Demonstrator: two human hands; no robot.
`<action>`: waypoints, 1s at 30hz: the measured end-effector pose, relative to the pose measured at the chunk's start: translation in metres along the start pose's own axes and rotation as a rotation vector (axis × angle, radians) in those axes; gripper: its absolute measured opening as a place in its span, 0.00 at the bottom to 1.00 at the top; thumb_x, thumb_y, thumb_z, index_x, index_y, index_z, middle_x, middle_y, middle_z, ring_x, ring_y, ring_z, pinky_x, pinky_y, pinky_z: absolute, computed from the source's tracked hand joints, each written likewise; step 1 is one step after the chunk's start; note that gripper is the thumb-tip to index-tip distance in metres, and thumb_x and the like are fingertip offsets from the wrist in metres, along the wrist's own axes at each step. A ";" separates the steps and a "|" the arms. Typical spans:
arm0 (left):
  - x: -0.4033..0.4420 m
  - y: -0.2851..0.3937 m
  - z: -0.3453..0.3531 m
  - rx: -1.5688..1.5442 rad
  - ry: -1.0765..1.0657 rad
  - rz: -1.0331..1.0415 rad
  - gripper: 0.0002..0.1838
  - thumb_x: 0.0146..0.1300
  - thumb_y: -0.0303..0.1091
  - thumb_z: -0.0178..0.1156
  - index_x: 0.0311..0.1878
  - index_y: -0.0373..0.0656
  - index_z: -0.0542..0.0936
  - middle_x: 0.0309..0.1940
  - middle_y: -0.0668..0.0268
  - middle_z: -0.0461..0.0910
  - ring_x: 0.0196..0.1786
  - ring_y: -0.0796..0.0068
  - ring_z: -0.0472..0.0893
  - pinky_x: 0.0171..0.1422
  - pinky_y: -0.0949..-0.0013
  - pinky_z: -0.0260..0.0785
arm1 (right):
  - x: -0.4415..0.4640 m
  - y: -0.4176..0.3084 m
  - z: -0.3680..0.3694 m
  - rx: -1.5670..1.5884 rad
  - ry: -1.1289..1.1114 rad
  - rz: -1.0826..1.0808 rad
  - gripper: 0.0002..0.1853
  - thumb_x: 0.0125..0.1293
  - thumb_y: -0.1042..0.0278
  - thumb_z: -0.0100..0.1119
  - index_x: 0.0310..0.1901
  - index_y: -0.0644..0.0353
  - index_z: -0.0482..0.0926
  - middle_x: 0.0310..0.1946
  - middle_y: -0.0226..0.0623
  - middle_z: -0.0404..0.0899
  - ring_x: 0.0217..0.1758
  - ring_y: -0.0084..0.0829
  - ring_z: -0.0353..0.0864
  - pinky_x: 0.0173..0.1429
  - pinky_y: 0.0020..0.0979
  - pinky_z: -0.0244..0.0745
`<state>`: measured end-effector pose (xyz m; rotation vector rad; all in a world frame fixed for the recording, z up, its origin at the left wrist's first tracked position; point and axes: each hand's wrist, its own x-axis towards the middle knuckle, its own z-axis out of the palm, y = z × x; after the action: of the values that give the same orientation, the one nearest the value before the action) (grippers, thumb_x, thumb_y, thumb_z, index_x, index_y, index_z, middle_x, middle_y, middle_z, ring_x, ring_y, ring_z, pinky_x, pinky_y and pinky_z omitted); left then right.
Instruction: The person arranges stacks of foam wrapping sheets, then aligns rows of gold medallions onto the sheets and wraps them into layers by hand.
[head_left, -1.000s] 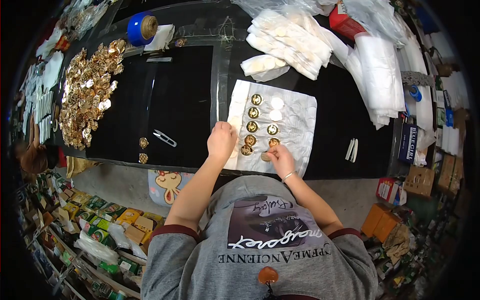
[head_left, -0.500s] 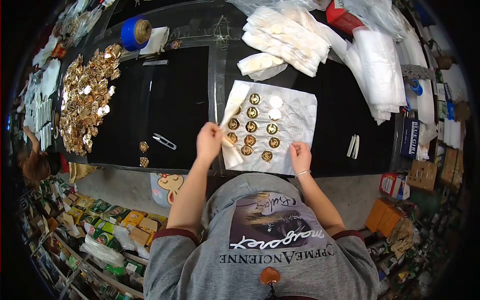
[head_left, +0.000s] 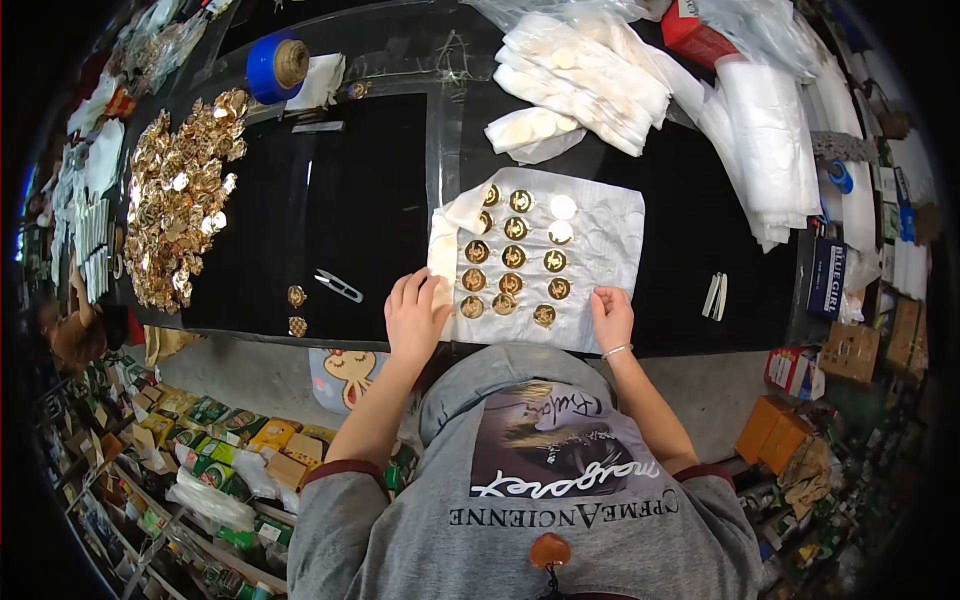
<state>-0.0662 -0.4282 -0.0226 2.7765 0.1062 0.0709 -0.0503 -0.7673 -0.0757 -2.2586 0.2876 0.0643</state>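
Note:
A thin white wrapping sheet (head_left: 610,235) lies in front of me, with rows of round gold-and-black metal badges (head_left: 515,229) on it. Two of the discs near its upper right look plain white. The sheet's left side is partly folded over at the upper left. My left hand (head_left: 415,315) rests at the lower left edge with fingers spread, touching the sheet. At the right edge, the curled fingers of my right hand (head_left: 612,318) pinch the sheet's border.
Left are a heap of gold metal pieces (head_left: 185,205), thread snips (head_left: 339,287) and two small gold pieces (head_left: 297,310). Blue tape (head_left: 275,67) stands behind. Wrapped white bundles (head_left: 580,85), a plastic roll (head_left: 768,140) and tweezers (head_left: 715,296) lie right. Another person's arm (head_left: 82,295) shows far left.
My left hand has drawn the folded flap leftward and down, uncovering more of the left column of badges, and its fingers have spread. My right hand stays at the right edge.

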 end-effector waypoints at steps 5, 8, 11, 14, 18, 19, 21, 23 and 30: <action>0.049 0.015 0.010 -0.120 -0.112 0.319 0.28 0.54 0.36 0.66 0.60 0.46 0.74 0.65 0.67 0.71 0.65 0.65 0.71 0.65 0.61 0.62 | 0.000 -0.006 0.003 -0.034 -0.019 0.005 0.04 0.63 0.76 0.60 0.39 0.65 0.79 0.33 0.33 0.74 0.27 0.22 0.70 0.35 0.21 0.70; 0.086 0.015 0.018 -0.116 -0.145 0.170 0.31 0.54 0.38 0.67 0.63 0.45 0.72 0.67 0.66 0.68 0.67 0.63 0.69 0.68 0.61 0.61 | 0.001 -0.007 -0.002 -0.049 -0.023 0.037 0.04 0.63 0.76 0.59 0.39 0.65 0.78 0.33 0.33 0.74 0.27 0.22 0.70 0.35 0.21 0.70; 0.102 0.003 0.019 -0.165 -0.133 0.063 0.34 0.53 0.38 0.68 0.64 0.43 0.69 0.69 0.63 0.66 0.69 0.61 0.68 0.69 0.60 0.61 | -0.002 -0.006 -0.002 -0.016 -0.009 0.044 0.04 0.63 0.75 0.59 0.39 0.64 0.78 0.31 0.32 0.75 0.27 0.21 0.70 0.35 0.21 0.70; 0.107 0.002 0.025 -0.108 -0.114 0.042 0.36 0.53 0.37 0.69 0.65 0.39 0.68 0.70 0.58 0.65 0.69 0.60 0.67 0.70 0.59 0.61 | 0.001 -0.007 0.002 0.022 0.030 0.074 0.04 0.63 0.75 0.59 0.39 0.64 0.78 0.30 0.31 0.75 0.27 0.21 0.70 0.35 0.21 0.70; 0.100 0.002 0.041 -0.087 -0.021 0.045 0.28 0.56 0.35 0.67 0.58 0.38 0.71 0.69 0.56 0.66 0.67 0.58 0.70 0.68 0.62 0.64 | -0.004 -0.008 0.009 0.089 0.088 0.153 0.04 0.64 0.75 0.59 0.39 0.64 0.78 0.29 0.31 0.76 0.27 0.20 0.71 0.35 0.20 0.70; 0.097 0.000 0.045 -0.119 -0.015 0.016 0.26 0.56 0.34 0.67 0.57 0.38 0.71 0.69 0.56 0.66 0.67 0.58 0.70 0.66 0.62 0.65 | -0.005 -0.009 0.009 0.096 0.091 0.154 0.04 0.64 0.75 0.59 0.39 0.64 0.78 0.29 0.31 0.76 0.27 0.20 0.71 0.35 0.20 0.70; 0.094 -0.001 0.051 -0.187 0.002 -0.041 0.22 0.55 0.32 0.65 0.53 0.39 0.73 0.68 0.57 0.67 0.66 0.58 0.70 0.64 0.62 0.66 | -0.003 -0.011 0.007 0.107 0.102 0.148 0.04 0.64 0.74 0.59 0.39 0.64 0.78 0.28 0.30 0.77 0.26 0.20 0.71 0.35 0.20 0.69; 0.093 -0.001 0.052 -0.224 0.016 -0.067 0.20 0.55 0.31 0.64 0.51 0.40 0.74 0.67 0.57 0.68 0.66 0.59 0.70 0.63 0.62 0.67 | -0.003 -0.009 0.004 0.113 0.112 0.141 0.04 0.64 0.74 0.59 0.39 0.64 0.78 0.27 0.30 0.77 0.26 0.20 0.71 0.35 0.20 0.69; 0.095 -0.001 0.047 0.015 0.144 0.022 0.05 0.56 0.28 0.61 0.36 0.39 0.77 0.61 0.55 0.72 0.55 0.58 0.76 0.56 0.63 0.70 | -0.001 -0.004 0.004 0.040 0.082 0.149 0.04 0.64 0.74 0.59 0.39 0.64 0.78 0.27 0.30 0.77 0.26 0.20 0.71 0.34 0.20 0.69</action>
<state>0.0318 -0.4365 -0.0637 2.7849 0.1135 0.2761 -0.0505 -0.7618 -0.0751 -2.2000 0.4960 0.0440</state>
